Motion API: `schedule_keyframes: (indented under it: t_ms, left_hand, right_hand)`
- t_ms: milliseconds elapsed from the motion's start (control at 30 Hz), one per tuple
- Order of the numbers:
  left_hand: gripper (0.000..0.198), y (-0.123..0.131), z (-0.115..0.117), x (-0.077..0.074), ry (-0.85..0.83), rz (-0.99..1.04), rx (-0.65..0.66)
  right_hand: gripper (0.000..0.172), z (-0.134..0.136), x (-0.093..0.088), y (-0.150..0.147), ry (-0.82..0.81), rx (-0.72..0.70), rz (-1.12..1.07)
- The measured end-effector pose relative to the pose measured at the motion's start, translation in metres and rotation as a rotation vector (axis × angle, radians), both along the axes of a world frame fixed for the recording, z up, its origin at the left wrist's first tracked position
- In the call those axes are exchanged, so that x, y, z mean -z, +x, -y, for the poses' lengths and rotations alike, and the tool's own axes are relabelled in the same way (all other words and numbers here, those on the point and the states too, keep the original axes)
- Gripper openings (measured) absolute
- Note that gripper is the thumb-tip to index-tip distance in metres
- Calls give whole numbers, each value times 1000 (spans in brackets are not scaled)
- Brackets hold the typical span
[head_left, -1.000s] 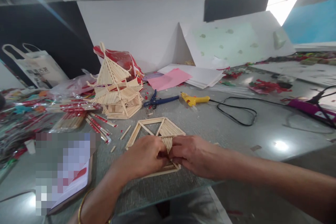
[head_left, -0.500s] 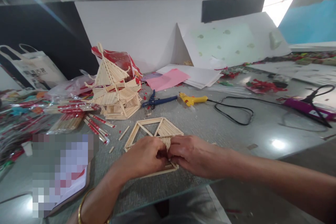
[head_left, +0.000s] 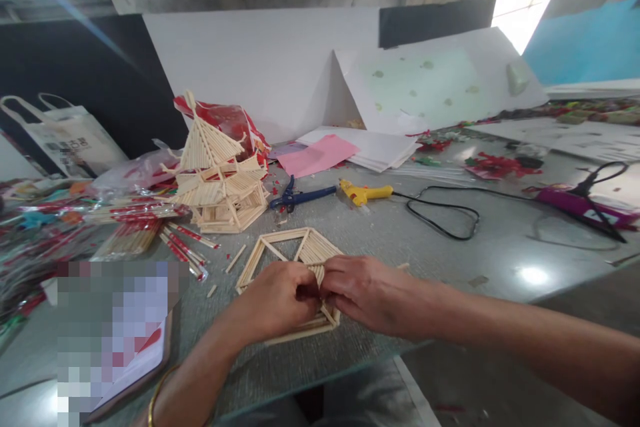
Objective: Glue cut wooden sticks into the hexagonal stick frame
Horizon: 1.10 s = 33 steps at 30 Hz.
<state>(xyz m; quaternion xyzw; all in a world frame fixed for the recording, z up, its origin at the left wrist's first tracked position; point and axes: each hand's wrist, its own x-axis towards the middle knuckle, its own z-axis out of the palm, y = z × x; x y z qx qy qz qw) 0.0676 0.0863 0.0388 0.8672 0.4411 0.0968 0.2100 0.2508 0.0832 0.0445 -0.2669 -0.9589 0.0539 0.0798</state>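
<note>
A hexagonal frame of thin wooden sticks (head_left: 323, 247) lies flat on the table, part of it filled with sticks laid side by side. Over its middle, my left hand (head_left: 285, 290) is closed, the fingertips bent down against the sticks. My right hand (head_left: 367, 290) meets it from the other side, also closed, with thumb and fingers pinched together at the filled part. Whatever sits between the fingertips is hidden. Behind the frame stands a pagoda-like model (head_left: 223, 177) built from the same sticks.
Blue cutting pliers (head_left: 307, 197) and a yellow glue gun (head_left: 365, 192) with a black cord lie beyond the frame. Packs of sticks (head_left: 130, 233) and a blurred tablet-like device (head_left: 125, 340) are at left. A purple box (head_left: 585, 207) is at right, pink paper (head_left: 320, 153) behind.
The view has tilted slightly, so the scene sits a little lower. Both hands stay at the same spot on the stick frame, with barely any finger movement.
</note>
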Motion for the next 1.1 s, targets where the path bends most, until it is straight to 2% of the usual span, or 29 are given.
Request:
schedule_keyframes:
  t_ms: [133,267,500,633,700,767,833,867,900,967,1000,1100]
  left_hand:
    - [17,2,2,-7,-35,49,-48]
    - [18,0,0,-6,-86,107,-63]
    - [23,-2,-3,-5,-143,180,-132]
    - [18,-5,-4,-7,-108,219,-183]
    - [16,-11,-7,-9,-96,263,-226]
    - [16,-20,-11,-12,-87,360,-307]
    - [16,-32,-16,-16,-74,556,-420]
    - [16,-37,-18,-17,-74,687,-472]
    - [15,-42,-20,-19,-83,844,-506]
    - [15,-49,-22,-21,-138,1151,-542]
    - [16,-50,-23,-22,-175,1278,-546]
    - [17,-50,-24,-21,-272,1501,-552]
  right_hand:
    - [20,-5,2,1,48,-18,24]
    - [21,-10,4,1,101,-27,6]
    - [22,-12,-6,-3,126,-33,39]
    - [19,-14,-11,-5,105,-27,-49]
    - [16,-20,-20,-1,192,-21,-196]
    - [17,-34,-33,9,364,50,-402]
    - [20,-57,-47,19,515,193,-557]
    - [21,-72,-53,23,540,286,-568]
    - [23,-89,-57,24,528,350,-512]
    - [26,-124,-57,20,419,407,-246]
    - [31,-141,-54,13,338,344,-58]
    - [48,-183,-37,-15,241,236,103]
